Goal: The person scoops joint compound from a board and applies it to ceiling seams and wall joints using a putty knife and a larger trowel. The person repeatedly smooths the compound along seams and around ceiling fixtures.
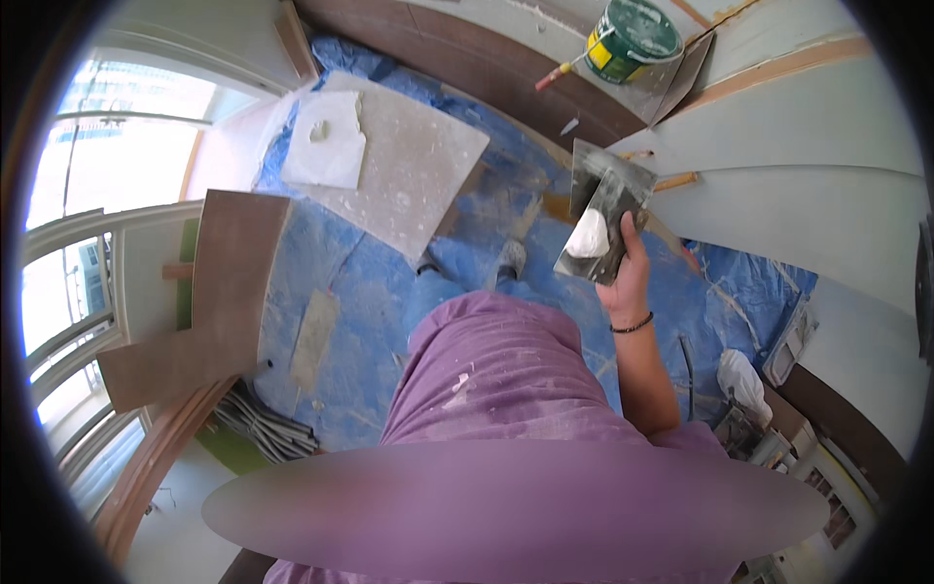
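Trowel (pixel 605 219) in right hand (pixel 630 268), edge near wall (pixel 778 195).

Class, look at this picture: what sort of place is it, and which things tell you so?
Probably a room being plastered or renovated: a blue floor sheet spattered white, a filler tub, and a trowel loaded with white filler in the right hand.

Single head-worn fisheye view, looking steeply down past the torso at the floor (pixel 389 292); right hand (pixel 628 277) close, edges bend at rim.
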A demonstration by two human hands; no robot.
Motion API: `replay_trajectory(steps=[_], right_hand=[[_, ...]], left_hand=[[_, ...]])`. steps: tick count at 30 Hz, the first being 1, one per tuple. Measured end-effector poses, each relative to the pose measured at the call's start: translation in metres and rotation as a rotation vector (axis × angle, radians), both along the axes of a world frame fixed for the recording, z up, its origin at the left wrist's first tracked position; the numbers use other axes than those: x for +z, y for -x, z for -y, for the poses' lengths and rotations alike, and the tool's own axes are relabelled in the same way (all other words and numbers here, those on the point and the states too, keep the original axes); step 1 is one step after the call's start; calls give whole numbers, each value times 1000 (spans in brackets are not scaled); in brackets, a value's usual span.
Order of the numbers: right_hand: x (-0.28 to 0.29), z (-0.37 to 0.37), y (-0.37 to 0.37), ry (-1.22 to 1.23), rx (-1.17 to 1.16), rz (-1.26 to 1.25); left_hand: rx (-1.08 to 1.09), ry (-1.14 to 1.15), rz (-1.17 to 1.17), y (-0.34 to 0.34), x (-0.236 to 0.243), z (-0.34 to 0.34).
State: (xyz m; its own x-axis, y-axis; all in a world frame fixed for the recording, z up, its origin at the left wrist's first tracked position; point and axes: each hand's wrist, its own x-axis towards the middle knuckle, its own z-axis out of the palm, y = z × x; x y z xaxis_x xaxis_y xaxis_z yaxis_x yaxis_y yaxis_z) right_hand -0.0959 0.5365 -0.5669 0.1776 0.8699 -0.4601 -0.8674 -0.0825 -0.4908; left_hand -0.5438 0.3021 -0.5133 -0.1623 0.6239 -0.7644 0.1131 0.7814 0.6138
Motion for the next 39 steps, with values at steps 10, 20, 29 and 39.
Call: replay_trajectory(steps=[10,20,29,39], right_hand=[[-10,-6,-6,8,-12,12],[-10,-8,-11,36,-11,17],[5,-6,-7,10,20,32],[-37,-36,19,31,174,37]], left_hand=[[36,94,139,5,8,20],[7,113,234,6,7,16],[-83,101,364,17,-9,10],[-435,283,111,91,-80,3]])
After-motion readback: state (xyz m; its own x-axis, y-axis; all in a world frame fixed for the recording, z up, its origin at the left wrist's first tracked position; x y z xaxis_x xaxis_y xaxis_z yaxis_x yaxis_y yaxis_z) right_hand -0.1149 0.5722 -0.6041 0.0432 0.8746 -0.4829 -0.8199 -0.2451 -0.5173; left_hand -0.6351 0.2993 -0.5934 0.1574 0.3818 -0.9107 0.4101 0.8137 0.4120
